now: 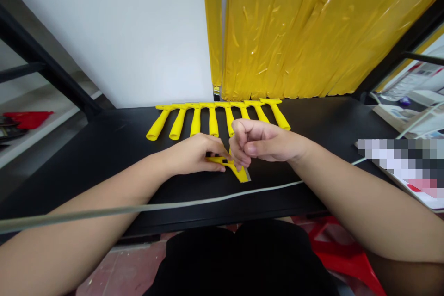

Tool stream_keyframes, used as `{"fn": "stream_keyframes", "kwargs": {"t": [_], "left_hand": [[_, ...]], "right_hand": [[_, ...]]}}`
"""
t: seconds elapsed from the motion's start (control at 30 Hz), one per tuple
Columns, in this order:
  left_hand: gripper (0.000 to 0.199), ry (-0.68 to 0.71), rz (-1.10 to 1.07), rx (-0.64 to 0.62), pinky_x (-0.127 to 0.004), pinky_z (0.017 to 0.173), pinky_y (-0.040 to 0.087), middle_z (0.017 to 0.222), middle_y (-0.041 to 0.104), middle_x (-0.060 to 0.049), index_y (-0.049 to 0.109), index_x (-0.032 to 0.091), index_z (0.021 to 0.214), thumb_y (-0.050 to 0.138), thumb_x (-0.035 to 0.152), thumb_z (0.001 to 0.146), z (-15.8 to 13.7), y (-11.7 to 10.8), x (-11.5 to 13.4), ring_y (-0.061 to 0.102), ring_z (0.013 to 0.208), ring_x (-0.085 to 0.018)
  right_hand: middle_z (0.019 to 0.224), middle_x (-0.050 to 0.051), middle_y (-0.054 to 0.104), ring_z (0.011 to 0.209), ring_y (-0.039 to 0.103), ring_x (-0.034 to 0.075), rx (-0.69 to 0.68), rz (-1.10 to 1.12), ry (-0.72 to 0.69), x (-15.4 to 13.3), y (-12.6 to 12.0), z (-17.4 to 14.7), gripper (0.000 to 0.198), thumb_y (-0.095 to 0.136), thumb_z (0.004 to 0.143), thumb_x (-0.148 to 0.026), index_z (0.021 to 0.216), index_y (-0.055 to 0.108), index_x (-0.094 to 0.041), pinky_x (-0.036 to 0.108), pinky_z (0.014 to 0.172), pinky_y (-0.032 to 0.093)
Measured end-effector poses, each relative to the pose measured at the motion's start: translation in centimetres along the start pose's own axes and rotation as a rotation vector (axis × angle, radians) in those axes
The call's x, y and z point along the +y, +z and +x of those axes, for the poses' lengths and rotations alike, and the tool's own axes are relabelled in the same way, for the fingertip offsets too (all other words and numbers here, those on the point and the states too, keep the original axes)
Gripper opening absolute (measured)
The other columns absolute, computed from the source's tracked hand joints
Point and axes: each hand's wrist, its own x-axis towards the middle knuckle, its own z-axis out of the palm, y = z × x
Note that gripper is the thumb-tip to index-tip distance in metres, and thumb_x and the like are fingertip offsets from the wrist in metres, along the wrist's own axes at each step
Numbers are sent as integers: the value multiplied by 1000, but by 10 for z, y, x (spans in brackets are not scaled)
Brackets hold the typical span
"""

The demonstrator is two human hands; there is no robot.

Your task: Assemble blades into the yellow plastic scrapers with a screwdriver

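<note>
A T-shaped yellow squeegee (241, 175) lies low over the black table, a thin pale strip showing along its head's edge. My left hand (198, 155) is closed on its yellow handle, thumb in front and fingers behind. Curled over the head is my right hand (258, 143), its thumb against the bent fingers and its lower fingertips overlapping the yellow plastic. Whether those fingers pinch anything small is hidden. Behind both hands runs a row of several similar yellow squeegees (195, 120), heads at the back and hollow handle ends facing me; my right hand partly covers some.
A pale cord (208, 200) stretches across the front of the black table (114, 148). White board (156, 32) and yellow plastic sheeting (287, 32) rise at the back. Black frame posts (65, 78) flank the table. A red stool (342, 254) stands below right.
</note>
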Motion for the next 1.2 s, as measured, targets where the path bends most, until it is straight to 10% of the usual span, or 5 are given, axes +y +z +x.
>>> {"fn": "stream_keyframes", "kwargs": {"t": [0.27,0.7,1.2], "left_hand": [[20,9,43,-42,-26,73,52,97,76,-5,85,23,108,87,28,89,1,0,-5,67,81,-16],[26,20,35,-38,-27,74,52,98,77,-6,84,22,115,86,31,90,0,0,-5,69,82,-17],[27,16,36,-34,-27,75,53,101,78,-6,84,22,116,86,28,90,1,0,-5,71,84,-17]], "right_hand": [[90,0,74,83,76,14,100,-224,-21,-17,1,-6,40,88,86,-17,83,48,-20,28,75,60],[74,-1,64,65,55,11,315,-708,-36,-27,3,-9,63,93,80,-38,69,33,-24,27,60,41],[74,-2,63,64,72,17,387,-487,-3,-19,3,-8,65,98,74,-39,72,35,-24,26,53,54]]}}
